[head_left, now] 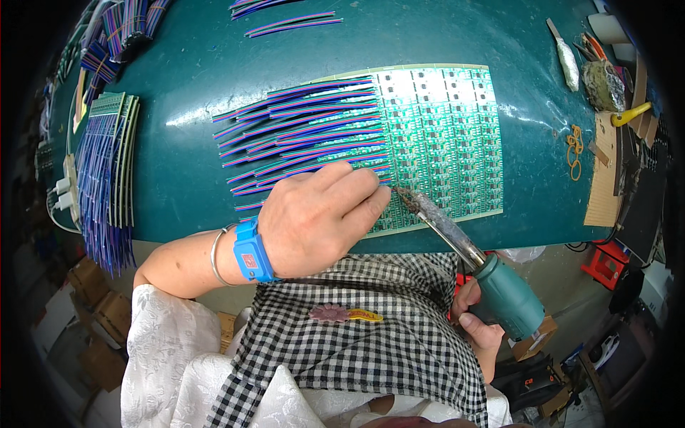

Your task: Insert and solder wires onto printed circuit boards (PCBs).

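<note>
A green circuit board panel lies on the teal work mat. Rows of purple-blue ribbon wires stick out from its left side. My left hand, with a blue wrist strap, pinches a ribbon wire against the board's lower left corner. My right hand grips a teal-handled soldering iron. The iron's crusted tip touches the board just right of my left fingertips.
A stack of finished panels with wires lies at the left. Loose ribbon wires sit at the top. Rubber bands, a solder-crusted sponge, a knife and cardboard are at the right.
</note>
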Demonstrator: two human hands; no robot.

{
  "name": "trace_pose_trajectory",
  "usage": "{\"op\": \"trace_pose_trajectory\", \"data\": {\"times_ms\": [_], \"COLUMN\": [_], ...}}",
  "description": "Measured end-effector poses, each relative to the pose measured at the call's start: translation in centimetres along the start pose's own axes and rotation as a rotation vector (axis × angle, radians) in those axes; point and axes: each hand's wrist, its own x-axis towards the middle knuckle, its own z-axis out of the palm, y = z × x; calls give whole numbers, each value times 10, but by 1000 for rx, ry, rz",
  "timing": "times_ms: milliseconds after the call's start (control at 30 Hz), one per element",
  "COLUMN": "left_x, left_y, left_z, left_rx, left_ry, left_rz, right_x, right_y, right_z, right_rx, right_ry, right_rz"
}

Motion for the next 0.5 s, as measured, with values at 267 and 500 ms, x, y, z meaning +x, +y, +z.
{"op": "trace_pose_trajectory", "data": {"times_ms": [267,500], "left_x": [0,1], "left_y": [1,1], "left_z": [-2,-2], "left_rx": [66,76], "left_ry": [-20,-22], "left_rz": [35,45], "right_x": [-6,-3], "right_y": [-15,-5], "right_z": [5,4], "right_rx": [125,67], "right_ry": [57,66], "right_rz": [60,21]}}
